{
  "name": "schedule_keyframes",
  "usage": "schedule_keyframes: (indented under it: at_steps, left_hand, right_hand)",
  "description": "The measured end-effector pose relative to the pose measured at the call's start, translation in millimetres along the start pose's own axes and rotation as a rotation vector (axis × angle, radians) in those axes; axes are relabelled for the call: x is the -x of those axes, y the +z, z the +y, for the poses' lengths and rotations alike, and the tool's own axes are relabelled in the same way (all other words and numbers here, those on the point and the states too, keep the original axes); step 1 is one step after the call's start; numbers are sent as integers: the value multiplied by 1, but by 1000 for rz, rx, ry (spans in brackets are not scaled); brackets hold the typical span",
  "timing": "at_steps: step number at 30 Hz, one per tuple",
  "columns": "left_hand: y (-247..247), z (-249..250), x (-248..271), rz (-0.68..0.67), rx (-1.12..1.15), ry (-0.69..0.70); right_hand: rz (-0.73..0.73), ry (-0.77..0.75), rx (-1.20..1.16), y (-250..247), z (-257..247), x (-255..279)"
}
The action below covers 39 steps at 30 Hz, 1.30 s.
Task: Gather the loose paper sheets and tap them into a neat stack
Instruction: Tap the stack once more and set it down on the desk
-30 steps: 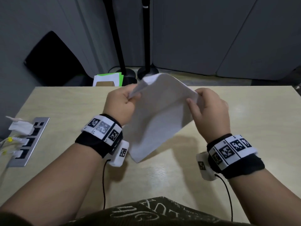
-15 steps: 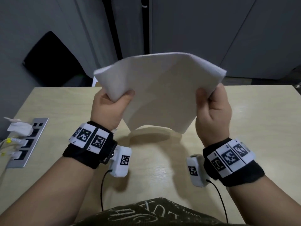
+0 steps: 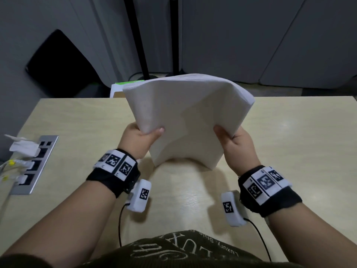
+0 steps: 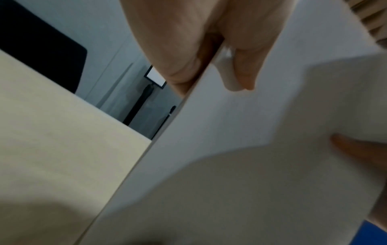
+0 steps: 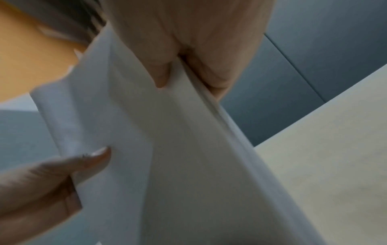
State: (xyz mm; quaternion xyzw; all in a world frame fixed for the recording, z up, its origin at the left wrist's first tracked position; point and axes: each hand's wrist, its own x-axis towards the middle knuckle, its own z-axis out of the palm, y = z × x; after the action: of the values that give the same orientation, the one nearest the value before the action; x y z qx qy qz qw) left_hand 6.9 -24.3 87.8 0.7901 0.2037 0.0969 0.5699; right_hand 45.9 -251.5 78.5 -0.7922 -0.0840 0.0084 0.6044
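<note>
A bundle of white paper sheets (image 3: 185,117) stands upright on its lower edge on the pale wooden table (image 3: 289,144), bowed toward me in the middle. My left hand (image 3: 142,139) grips its left edge, thumb on the near face. My right hand (image 3: 234,141) grips the right edge the same way. In the left wrist view the left hand (image 4: 209,54) pinches the paper (image 4: 240,149). In the right wrist view the right hand (image 5: 182,54) pinches the sheets (image 5: 188,149), whose layered edges show slightly fanned. The fingers behind the paper are hidden in the head view.
A metal socket panel (image 3: 32,165) with plugs and white cables is set into the table at the far left. Beyond the far edge lie green and white papers (image 3: 125,87), two black stand poles (image 3: 141,45) and a dark object (image 3: 59,62) on the floor.
The sheets went from a slanted hold to upright, then dropped until the lower edge met the table. Both hands slid down the side edges and came lower.
</note>
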Motion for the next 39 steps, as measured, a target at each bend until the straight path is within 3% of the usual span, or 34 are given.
schedule_keyframes:
  at_steps: [9, 16, 21, 27, 39]
  left_hand:
    - [29, -41, -11, -35, 8, -228]
    - [28, -44, -2, 57, -18, -110]
    - [10, -60, 6, 100, -140, -182]
    - [-29, -83, 6, 167, -263, -252]
    - [-171, -176, -20, 202, -425, -405]
  right_hand:
    - [-174, 316, 165, 6, 50, -8]
    - [-166, 315, 157, 4, 54, 0]
    - [-227, 321, 242, 17, 53, 15]
    - [-304, 346, 304, 64, 48, 25]
    - [-483, 359, 505, 219, 25, 31]
